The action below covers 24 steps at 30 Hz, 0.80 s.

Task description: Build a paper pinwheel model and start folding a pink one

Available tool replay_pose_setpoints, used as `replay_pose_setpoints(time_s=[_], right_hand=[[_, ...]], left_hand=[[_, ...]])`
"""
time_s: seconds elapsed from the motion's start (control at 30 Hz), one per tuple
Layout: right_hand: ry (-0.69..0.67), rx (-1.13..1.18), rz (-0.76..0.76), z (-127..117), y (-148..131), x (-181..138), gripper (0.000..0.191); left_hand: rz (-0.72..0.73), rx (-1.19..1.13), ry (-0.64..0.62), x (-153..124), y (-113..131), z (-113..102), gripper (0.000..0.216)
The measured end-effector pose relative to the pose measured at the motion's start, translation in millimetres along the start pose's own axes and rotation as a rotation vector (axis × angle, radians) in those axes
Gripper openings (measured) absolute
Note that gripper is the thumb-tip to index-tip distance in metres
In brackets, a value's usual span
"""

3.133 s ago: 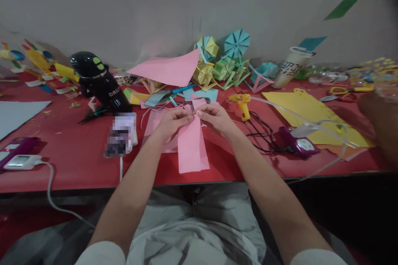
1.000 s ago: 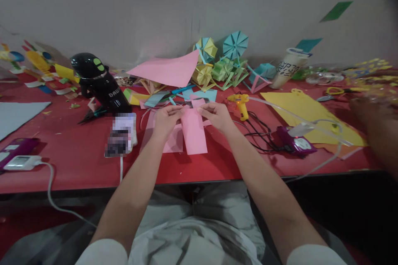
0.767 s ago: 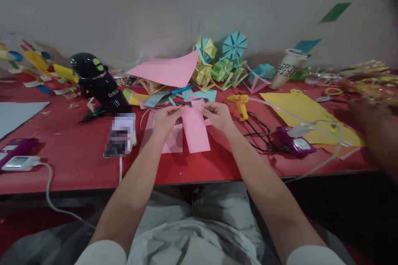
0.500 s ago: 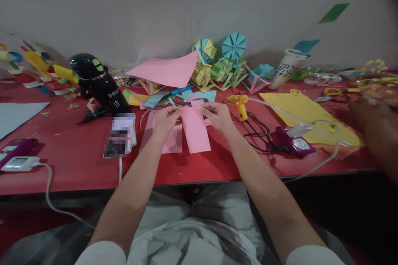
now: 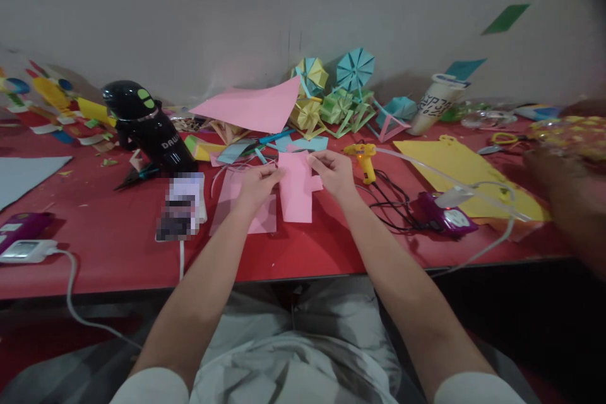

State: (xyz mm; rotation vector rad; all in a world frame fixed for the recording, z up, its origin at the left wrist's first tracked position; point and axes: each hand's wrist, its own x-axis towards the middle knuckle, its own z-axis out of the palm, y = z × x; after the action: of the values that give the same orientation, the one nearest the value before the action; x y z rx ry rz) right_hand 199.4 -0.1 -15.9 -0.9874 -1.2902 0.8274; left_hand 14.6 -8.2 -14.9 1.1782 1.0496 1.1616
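A narrow strip of pink paper (image 5: 296,192) hangs upright between my hands, just above the red tabletop. My left hand (image 5: 260,184) pinches its left edge. The upper right corner is gripped between the thumb and fingers of my right hand (image 5: 332,172). Beneath and left of the strip lies a larger pink sheet (image 5: 259,219), partly covered by my left hand. A small pink piece (image 5: 317,184) shows at the strip's right edge; whether it is joined cannot be made out. To the right of my right hand rests a yellow glue gun (image 5: 363,160).
A black bottle (image 5: 151,132) and a phone (image 5: 182,208) stand left; a purple power socket (image 5: 447,214) with cables and a yellow sheet (image 5: 445,167) lie right. Folded paper umbrellas (image 5: 338,104) and a cup (image 5: 435,104) line the wall. A co-worker's hand (image 5: 552,180) is far right.
The pink strip has turned from a slanting, curled position to flatter and more upright. My left hand has shifted slightly right and down. At far right, the co-worker's yellow-dotted item has moved.
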Motion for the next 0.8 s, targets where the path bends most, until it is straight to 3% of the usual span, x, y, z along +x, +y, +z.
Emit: replay_pose_setpoints(time_s=[0.13,0.33,0.53,0.7,0.8], right_hand=[[0.023,-0.011,-0.023,-0.3,3.9,1.2,0.027],[0.088,0.039,-0.018,-2.6,11.1,4.1,0.029],[0.108,0.077,-0.003,-0.1,11.5,3.0,0.029],[0.171,0.093,0.001,-1.0,12.0,4.8,0.031],[0.184,0.125,0.017,-2.5,11.5,6.4,0.032]], left_hand=[[0.054,0.069,0.029,1.1,-2.7,-0.7,0.030],[0.024,0.053,-0.060,-1.7,-0.5,1.2,0.031],[0.172,0.225,0.019,-3.7,0.0,1.3,0.031],[0.146,0.142,-0.213,-6.1,1.1,5.7,0.036],[0.122,0.223,-0.214,-7.4,1.1,6.1,0.035]])
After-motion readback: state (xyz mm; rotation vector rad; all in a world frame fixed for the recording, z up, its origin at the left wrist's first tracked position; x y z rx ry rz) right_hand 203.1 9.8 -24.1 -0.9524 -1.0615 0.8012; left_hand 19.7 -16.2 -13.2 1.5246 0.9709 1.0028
